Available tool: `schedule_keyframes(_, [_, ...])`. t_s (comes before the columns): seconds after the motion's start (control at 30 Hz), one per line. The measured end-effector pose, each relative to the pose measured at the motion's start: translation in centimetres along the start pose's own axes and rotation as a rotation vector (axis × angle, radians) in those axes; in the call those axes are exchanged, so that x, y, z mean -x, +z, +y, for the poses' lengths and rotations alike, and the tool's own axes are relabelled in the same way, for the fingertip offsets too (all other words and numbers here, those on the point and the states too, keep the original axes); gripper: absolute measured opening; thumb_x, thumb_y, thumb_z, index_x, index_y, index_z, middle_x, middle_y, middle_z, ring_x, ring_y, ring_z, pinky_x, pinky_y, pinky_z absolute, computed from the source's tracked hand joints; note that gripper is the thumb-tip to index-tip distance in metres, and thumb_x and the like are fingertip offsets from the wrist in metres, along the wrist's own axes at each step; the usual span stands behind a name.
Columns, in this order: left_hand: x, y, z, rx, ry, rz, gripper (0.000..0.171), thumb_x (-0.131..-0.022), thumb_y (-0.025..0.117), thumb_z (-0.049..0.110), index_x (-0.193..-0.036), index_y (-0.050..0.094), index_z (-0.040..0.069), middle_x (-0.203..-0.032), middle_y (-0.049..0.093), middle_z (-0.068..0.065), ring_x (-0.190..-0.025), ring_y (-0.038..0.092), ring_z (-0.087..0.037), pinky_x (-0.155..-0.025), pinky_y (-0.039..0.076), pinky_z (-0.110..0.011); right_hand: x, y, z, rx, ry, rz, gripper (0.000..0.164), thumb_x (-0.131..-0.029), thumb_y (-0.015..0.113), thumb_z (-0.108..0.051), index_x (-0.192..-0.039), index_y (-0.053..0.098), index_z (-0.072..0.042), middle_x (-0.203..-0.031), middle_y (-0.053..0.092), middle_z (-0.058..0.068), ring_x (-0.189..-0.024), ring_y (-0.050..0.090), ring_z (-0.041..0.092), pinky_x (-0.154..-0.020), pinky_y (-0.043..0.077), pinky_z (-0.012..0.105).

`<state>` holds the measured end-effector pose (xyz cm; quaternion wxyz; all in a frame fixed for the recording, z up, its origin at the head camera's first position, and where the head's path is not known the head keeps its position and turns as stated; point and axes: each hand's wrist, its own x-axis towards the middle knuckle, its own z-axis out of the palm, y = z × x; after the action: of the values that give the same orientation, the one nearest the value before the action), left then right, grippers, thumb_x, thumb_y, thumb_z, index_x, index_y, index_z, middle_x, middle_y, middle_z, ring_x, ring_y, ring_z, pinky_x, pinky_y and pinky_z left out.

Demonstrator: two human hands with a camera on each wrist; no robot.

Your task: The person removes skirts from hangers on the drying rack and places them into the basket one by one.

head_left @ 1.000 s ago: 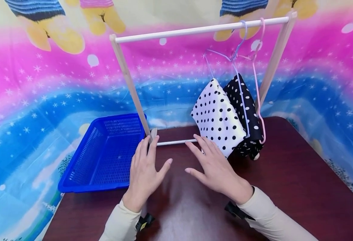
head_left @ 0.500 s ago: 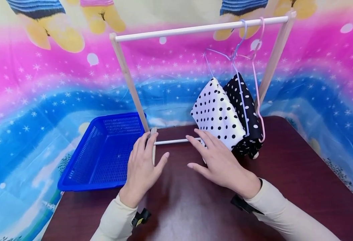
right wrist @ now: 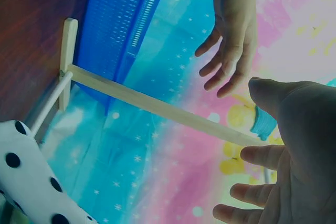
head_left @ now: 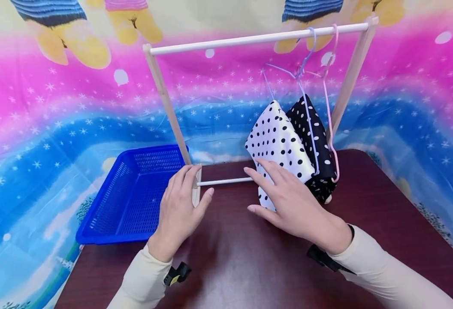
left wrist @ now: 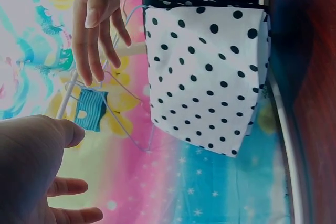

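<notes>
Both hands hover over the table with nothing in them. My left hand (head_left: 178, 210), fingers loosely spread, is nearest the left foot of a wooden clothes rack (head_left: 168, 101). In front of the white cloth with black dots (head_left: 274, 137), my right hand (head_left: 292, 197) has its fingers spread. That cloth hangs folded on a lilac hanger (head_left: 309, 116). Behind it, a black cloth with white dots (head_left: 321, 133) hangs on a pink hanger (head_left: 330, 111). Both hangers hook over the right part of the rack's top rail (head_left: 230, 42). The left wrist view shows the white cloth (left wrist: 210, 77) broadside.
A blue perforated basket (head_left: 107, 206) stands left of the rack, partly behind its left post. The rack's thin lower bar (head_left: 226, 181) crosses low above the dark red table (head_left: 249, 274). A printed cloth backdrop (head_left: 95, 103) surrounds the table's far sides.
My right hand has shifted to the right, and my left hand slightly to the left, so they stand farther apart. The rack, hanging cloths and basket keep their places.
</notes>
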<state>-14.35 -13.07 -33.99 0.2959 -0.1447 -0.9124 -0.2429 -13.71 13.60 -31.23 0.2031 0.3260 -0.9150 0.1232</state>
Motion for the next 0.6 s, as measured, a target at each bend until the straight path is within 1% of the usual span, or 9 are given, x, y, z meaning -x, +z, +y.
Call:
schedule_keyframes(0.23, [-0.8, -0.6, 0.6, 0.013, 0.011, 0.015, 0.054, -0.093, 0.07, 0.037, -0.139, 0.055, 0.014, -0.138, 0.059, -0.009, -0.129, 0.055, -0.031, -0.103, 0.05, -0.053, -0.4, -1.7, 0.2, 0.004, -0.012, -0.014, 0.079, -0.09, 0.071, -0.051, -0.156, 0.039, -0.021, -0.161, 0.037, 0.014, -0.144, 0.043, 0.036, -0.114, 0.041, 0.058])
schedule_keyframes(0.4, [-1.5, -0.9, 0.8, 0.032, 0.025, 0.028, 0.054, -0.093, 0.07, 0.035, -0.14, 0.055, 0.013, -0.136, 0.06, -0.01, -0.127, 0.057, -0.031, -0.102, 0.05, -0.053, -0.6, -2.7, 0.5, 0.018, 0.01, -0.042, 0.079, -0.09, 0.071, -0.051, -0.156, 0.039, -0.021, -0.16, 0.038, 0.014, -0.142, 0.045, 0.036, -0.112, 0.043, 0.059])
schedule_keyframes(0.6, [-2.2, -1.3, 0.9, 0.036, 0.033, 0.02, 0.053, -0.095, 0.069, 0.037, -0.14, 0.055, 0.014, -0.138, 0.06, -0.011, -0.129, 0.056, -0.031, -0.105, 0.049, -0.053, -0.8, -3.8, 1.0, 0.002, 0.036, -0.056, 0.076, -0.09, 0.071, -0.05, -0.154, 0.042, -0.021, -0.159, 0.038, 0.015, -0.139, 0.048, 0.038, -0.109, 0.045, 0.06])
